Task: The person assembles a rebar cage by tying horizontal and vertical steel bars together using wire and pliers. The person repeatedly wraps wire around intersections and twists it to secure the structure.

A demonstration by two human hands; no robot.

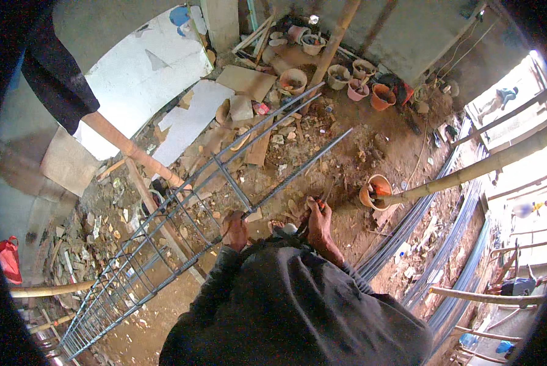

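Observation:
A long cage of steel reinforcing bars (144,235) slants from the lower left up to the middle, its bars tied with square stirrups. My left hand (235,230) is closed on the cage's near bar, beside the last stirrup. Past this hand the ribbed bar's bare end (304,166) juts up to the right. My right hand (319,227) is a little to the right, closed round a hand tool with an orange-red grip (320,203). A thin shaft seems to rise from that grip; its exact kind is unclear. The right hand is apart from the cage.
Bundles of steel bars (402,235) lie on the right, under a bamboo pole (469,178). An orange bucket (375,190) stands near its end; several more buckets (339,77) stand farther back. Broken boards (194,116) and rubble cover the far left ground. Dark cloth (60,73) hangs upper left.

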